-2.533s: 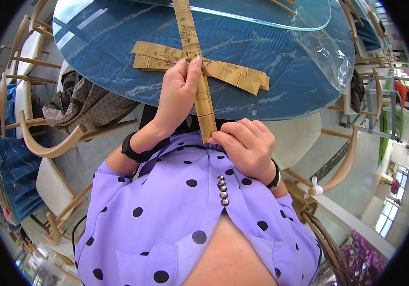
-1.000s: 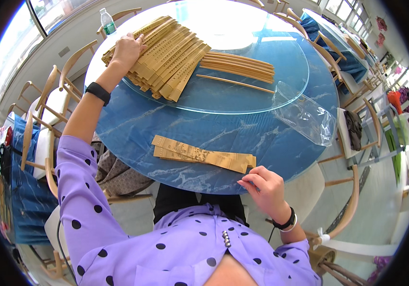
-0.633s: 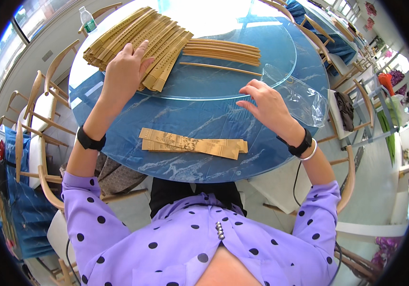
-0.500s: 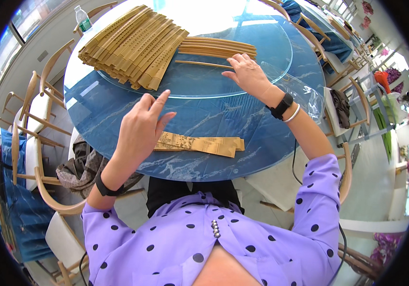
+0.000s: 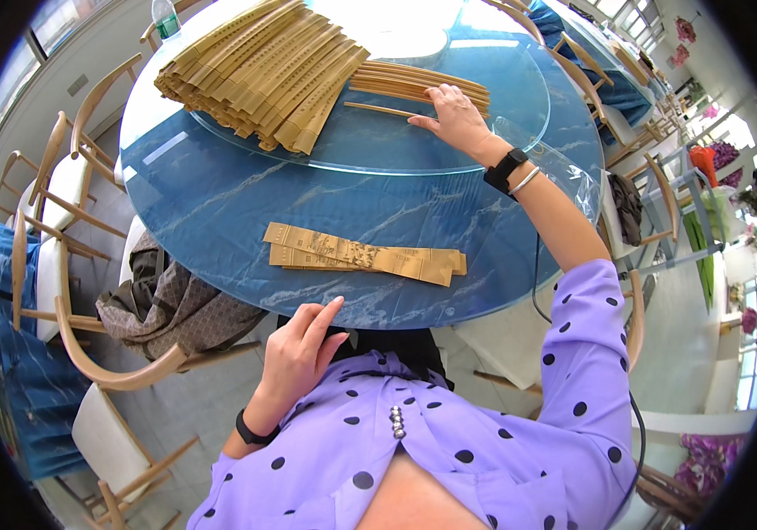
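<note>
My right hand reaches over the right end of a row of wooden chopsticks, fingers stretched over them and thumb apart, near a single chopstick lying in front of the row. Whether it grips any chopstick does not show. My left hand hovers by the table's near edge in front of my body, index finger extended and thumb apart, with nothing visible in it. Beyond it, two or more narrow gold-brown paper sleeves lie overlapping on the table. A large fanned pile of similar sleeves lies to the far left.
The round table has a blue marbled surface and a raised glass turntable. Clear plastic wrap lies at its right. A water bottle stands far left. Wooden chairs surround the table; a patterned bag sits at left.
My left hand has drawn back toward my body, off the paper sleeves, whose left ends now show. My right hand stays over the chopsticks. The whole view has shifted slightly.
</note>
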Available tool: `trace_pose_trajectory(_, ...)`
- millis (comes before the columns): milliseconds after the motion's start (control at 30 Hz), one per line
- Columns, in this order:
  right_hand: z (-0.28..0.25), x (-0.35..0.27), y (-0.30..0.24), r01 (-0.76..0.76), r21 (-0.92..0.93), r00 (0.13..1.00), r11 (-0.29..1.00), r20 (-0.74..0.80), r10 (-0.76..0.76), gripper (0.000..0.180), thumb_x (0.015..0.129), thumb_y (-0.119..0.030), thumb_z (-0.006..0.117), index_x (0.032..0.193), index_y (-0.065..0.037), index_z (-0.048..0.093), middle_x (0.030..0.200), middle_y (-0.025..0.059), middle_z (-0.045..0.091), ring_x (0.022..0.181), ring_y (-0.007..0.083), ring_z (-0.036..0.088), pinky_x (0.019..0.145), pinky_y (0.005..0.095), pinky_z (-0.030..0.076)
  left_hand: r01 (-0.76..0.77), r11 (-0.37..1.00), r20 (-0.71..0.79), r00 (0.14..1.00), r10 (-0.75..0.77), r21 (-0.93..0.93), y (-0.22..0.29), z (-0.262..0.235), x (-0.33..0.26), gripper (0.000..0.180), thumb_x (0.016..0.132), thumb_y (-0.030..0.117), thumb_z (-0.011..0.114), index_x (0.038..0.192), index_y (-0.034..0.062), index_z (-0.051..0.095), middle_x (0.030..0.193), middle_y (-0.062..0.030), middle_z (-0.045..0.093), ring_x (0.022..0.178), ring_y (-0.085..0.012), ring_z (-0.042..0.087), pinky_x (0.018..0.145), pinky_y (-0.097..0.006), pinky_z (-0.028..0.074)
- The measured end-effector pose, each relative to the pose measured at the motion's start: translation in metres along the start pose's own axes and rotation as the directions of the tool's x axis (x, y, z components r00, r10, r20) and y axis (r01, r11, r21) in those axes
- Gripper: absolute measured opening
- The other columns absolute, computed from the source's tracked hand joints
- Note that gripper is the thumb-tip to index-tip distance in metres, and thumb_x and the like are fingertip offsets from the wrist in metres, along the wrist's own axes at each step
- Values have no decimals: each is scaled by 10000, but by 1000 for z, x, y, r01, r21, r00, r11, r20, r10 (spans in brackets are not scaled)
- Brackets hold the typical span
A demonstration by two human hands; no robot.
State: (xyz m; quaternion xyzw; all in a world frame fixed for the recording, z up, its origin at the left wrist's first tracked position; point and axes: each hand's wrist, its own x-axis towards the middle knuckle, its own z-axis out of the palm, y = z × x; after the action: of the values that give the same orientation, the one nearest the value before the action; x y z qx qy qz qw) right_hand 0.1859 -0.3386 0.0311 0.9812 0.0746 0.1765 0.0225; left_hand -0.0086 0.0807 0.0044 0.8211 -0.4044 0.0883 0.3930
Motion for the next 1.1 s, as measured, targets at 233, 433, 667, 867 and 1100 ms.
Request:
trace_pose_trajectory(233, -2, 2, 0, 2, -96, 1000, 995, 0, -2, 581, 926, -517, 678, 1189, 0, 647, 1174, 170, 617, 1190, 337, 563, 1056, 447, 449, -26, 999, 3, 1000, 26, -45, -1, -4, -5, 480, 898, 161, 734, 1343, 42, 600, 1013, -116, 628, 715, -277, 631, 592, -373, 508)
trace_pose_trajectory(433, -3, 5, -3, -34, -39, 996, 999, 85, 38, 513, 960, -495, 648, 1164, -24, 637, 1202, 155, 638, 1221, 337, 548, 1070, 451, 430, -27, 995, 14, 1000, 28, -98, -4, 0, -19, 449, 897, 130, 733, 1319, 40, 612, 1011, -117, 636, 712, -275, 640, 604, -372, 519)
trace_pose_trajectory(667, -8, -7, -6, 133, -167, 991, 977, 34, -129, 314, 974, -329, 659, 1037, -25, 612, 1052, 136, 628, 1105, 312, 579, 988, 431, 470, -82, 990, 18, 996, 85, -118, -3, 14, -7, 413, 899, 133, 739, 1288, 42, 633, 966, -99, 628, 696, -253, 630, 592, -361, 510)
trace_pose_trajectory(867, -6, -23, -17, 144, -156, 987, 977, 89, -131, 239, 984, -256, 635, 1033, -25, 598, 1057, 140, 631, 1083, 303, 607, 949, 404, 506, -163, 983, 37, 985, 167, -85, 5, 16, 24, 388, 891, 125, 745, 1256, 42, 644, 946, -80, 617, 690, -234, 618, 594, -350, 511)
trace_pose_trajectory(1100, -20, -50, -16, 119, -178, 986, 977, -96, -137, 131, 1017, -154, 575, 1058, -31, 563, 1006, 148, 653, 948, 304, 657, 856, 386, 537, -256, 966, -6, 967, 256, -26, 18, 28, 46, 340, 860, 94, 766, 1179, 31, 668, 929, -70, 607, 746, -234, 616, 623, -356, 516)
